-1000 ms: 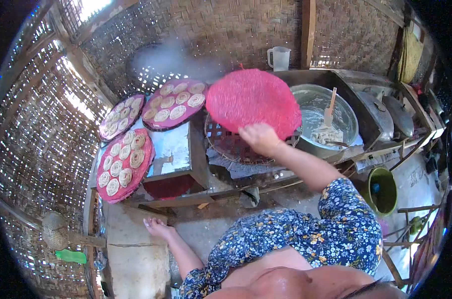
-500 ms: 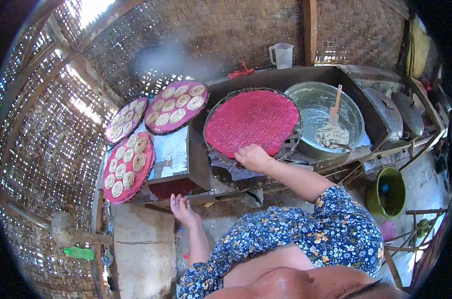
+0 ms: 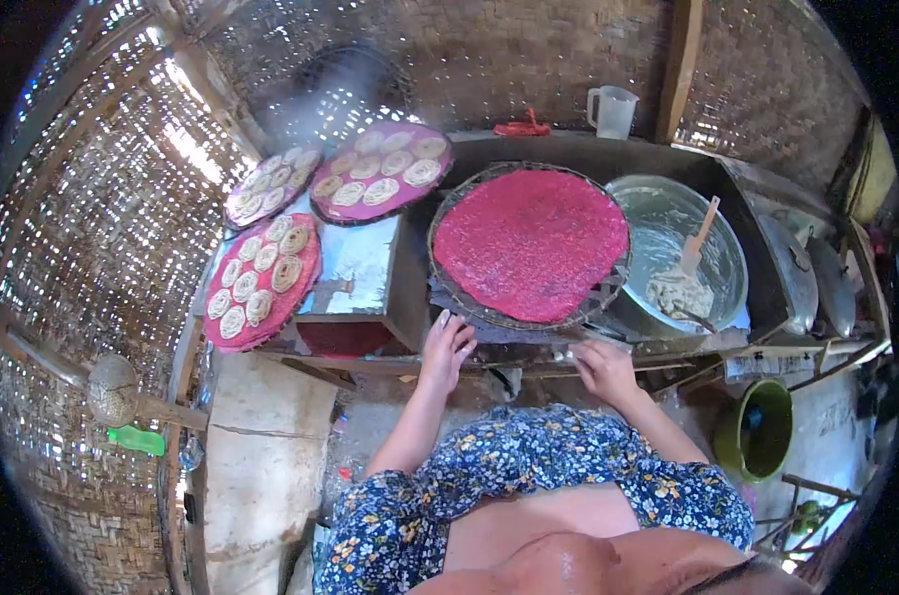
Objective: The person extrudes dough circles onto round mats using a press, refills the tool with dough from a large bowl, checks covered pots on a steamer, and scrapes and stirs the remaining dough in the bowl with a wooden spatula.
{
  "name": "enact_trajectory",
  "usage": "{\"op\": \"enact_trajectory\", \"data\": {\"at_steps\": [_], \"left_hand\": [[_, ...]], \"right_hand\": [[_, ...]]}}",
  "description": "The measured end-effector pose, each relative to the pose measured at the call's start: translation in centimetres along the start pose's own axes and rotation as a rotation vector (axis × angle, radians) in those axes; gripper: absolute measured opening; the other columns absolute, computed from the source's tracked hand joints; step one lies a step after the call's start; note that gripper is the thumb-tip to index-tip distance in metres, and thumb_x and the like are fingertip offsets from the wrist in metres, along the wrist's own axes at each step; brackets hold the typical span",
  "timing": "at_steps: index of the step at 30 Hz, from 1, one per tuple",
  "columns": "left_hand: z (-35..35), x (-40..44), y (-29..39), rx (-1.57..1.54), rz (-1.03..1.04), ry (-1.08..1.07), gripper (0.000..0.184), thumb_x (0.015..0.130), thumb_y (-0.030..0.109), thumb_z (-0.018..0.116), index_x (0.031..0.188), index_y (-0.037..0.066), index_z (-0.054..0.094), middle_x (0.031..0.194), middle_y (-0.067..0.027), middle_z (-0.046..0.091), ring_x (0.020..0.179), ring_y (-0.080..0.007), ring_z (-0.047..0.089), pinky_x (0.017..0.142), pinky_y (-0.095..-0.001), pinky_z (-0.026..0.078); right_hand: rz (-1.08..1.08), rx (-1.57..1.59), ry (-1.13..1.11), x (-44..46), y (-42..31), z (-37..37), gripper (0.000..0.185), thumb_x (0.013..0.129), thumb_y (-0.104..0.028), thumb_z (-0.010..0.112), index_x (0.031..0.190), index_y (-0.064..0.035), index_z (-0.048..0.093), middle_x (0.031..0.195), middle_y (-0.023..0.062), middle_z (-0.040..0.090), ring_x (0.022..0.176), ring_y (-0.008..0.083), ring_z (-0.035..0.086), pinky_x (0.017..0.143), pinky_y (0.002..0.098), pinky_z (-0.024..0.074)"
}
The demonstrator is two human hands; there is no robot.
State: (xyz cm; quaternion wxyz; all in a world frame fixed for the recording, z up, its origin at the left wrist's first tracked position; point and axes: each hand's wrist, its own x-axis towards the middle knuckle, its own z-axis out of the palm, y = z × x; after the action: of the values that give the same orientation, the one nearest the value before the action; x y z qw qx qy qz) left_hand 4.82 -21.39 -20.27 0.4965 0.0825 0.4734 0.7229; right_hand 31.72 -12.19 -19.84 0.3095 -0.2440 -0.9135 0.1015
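Observation:
A round woven tray [image 3: 602,296] lies on the counter in front of me, covered by a bright pink, wet-looking, textured cloth or sheet [image 3: 534,243]. Below its lower left rim, my left hand [image 3: 447,351] is raised with the fingers apart; nothing shows in it. My right hand [image 3: 606,371] hovers at the counter's front edge, under the tray's lower right side, fingers stretched to the left and the thumb apart. I see nothing held there. Right of the tray sits a large metal basin [image 3: 742,268] of cloudy liquid, with a wooden-handled spatula [image 3: 702,236] resting in pale batter or dough.
Three pink-covered round trays [image 3: 305,273] bearing pale coiled rounds stand at the left. A clear plastic jug [image 3: 614,112] and a red item [image 3: 523,125] are at the back. Metal lids [image 3: 832,286] lie right; a green bucket [image 3: 724,436] stands below. Smoke rises behind.
My right hand has left the pink-covered tray's front edge and moved down and right. My left hand has come up and right, nearer the tray. The view has shifted.

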Motion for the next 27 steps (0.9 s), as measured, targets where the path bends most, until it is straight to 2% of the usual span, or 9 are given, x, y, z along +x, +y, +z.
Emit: {"op": "enact_trajectory", "data": {"at_steps": [3,7,11,15,18,21,24,25,27], "left_hand": [[0.6,1.8,-1.0,-0.008,-0.02,-0.121,0.039,0.088,0.022,0.052,0.123,0.013,0.04,0.11,-0.0024,0.051,0.096,-0.0154,0.049,0.084,-0.036,0.042],[2.0,2.7,-1.0,-0.078,0.008,-0.166,0.024,0.089,0.022,0.051,0.11,0.014,0.045,0.107,-0.0005,0.053,0.092,-0.0153,0.052,0.078,-0.0346,0.045],[2.5,4.0,-1.7,-0.1,0.008,-0.169,0.025,0.088,0.016,0.051,0.112,0.014,0.044,0.107,-0.0027,0.054,0.092,-0.0169,0.055,0.073,-0.0333,0.048],[1.9,5.2,-2.5,-0.206,0.072,-0.248,0.031,0.085,0.003,0.051,0.114,0.011,0.045,0.108,-0.0058,0.054,0.095,-0.0198,0.055,0.081,-0.0372,0.049],[2.2,5.8,-2.2,-0.213,0.118,-0.255,0.032,0.084,0.001,0.051,0.114,0.01,0.045,0.112,-0.0066,0.053,0.097,-0.0212,0.053,0.085,-0.0382,0.045],[1.7,7.7,-2.3,-0.186,0.137,-0.248,0.045,0.083,-0.001,0.05,0.125,0.009,0.036,0.119,-0.0075,0.048,0.105,-0.0221,0.048,0.086,-0.0416,0.043],[-0.1,10.2,-3.5,-0.202,0.116,-0.181,0.038,0.085,0.001,0.05,0.12,0.009,0.041,0.117,-0.0077,0.049,0.103,-0.0212,0.049,0.085,-0.0405,0.045],[2.1,8.1,-3.1,-0.2,0.158,-0.144,0.034,0.085,0.004,0.052,0.117,0.009,0.044,0.113,-0.0067,0.052,0.101,-0.0201,0.051,0.083,-0.0389,0.045],[1.2,8.4,-3.4,-0.223,0.078,-0.143,0.029,0.084,0.016,0.058,0.111,0.01,0.048,0.107,-0.0042,0.056,0.096,-0.018,0.052,0.08,-0.0362,0.045]], "right_hand": [[0.222,-0.045,-0.008,-3.1,1.8,-0.7,0.018,0.074,-0.013,0.062,0.092,-0.0075,0.062,0.09,0.0122,0.062,0.08,0.0274,0.061,0.068,0.035,0.0507],[0.285,-0.103,0.048,-4.7,2.8,-1.5,0.017,0.076,-0.015,0.06,0.091,-0.008,0.061,0.088,0.0097,0.061,0.076,0.0256,0.061,0.067,0.0341,0.0502],[0.296,-0.084,0.014,-5.1,3.1,-1.8,0.016,0.076,-0.016,0.06,0.088,-0.0071,0.062,0.085,0.0089,0.061,0.073,0.0254,0.061,0.064,0.0338,0.0501],[0.276,-0.075,-0.024,-5.8,3.2,-1.7,0.016,0.077,-0.021,0.058,0.085,-0.0077,0.062,0.077,0.0082,0.059,0.069,0.0256,0.06,0.06,0.0356,0.0495],[0.317,-0.077,-0.071,-7.0,3.9,-1.3,0.016,0.077,-0.022,0.057,0.083,-0.0078,0.062,0.077,0.0084,0.059,0.069,0.0255,0.06,0.059,0.0361,0.0495],[0.321,-0.063,-0.131,-8.7,5.7,-0.3,0.019,0.079,-0.025,0.056,0.088,-0.0083,0.061,0.077,0.0087,0.059,0.071,0.0266,0.059,0.061,0.0363,0.0492],[0.333,-0.043,-0.173,-9.7,6.8,-0.4,0.02,0.079,-0.024,0.056,0.091,-0.0087,0.06,0.077,0.0099,0.059,0.071,0.0271,0.06,0.061,0.037,0.0492],[0.36,-0.051,-0.211,-10.1,7.2,-0.3,0.02,0.078,-0.024,0.056,0.09,-0.0084,0.06,0.077,0.0103,0.059,0.071,0.0273,0.06,0.061,0.0377,0.0491],[0.352,-0.033,-0.21,-11.0,7.9,-0.5,0.02,0.078,-0.026,0.055,0.087,-0.008,0.06,0.078,0.0109,0.059,0.07,0.0281,0.06,0.06,0.0392,0.0492]]}}
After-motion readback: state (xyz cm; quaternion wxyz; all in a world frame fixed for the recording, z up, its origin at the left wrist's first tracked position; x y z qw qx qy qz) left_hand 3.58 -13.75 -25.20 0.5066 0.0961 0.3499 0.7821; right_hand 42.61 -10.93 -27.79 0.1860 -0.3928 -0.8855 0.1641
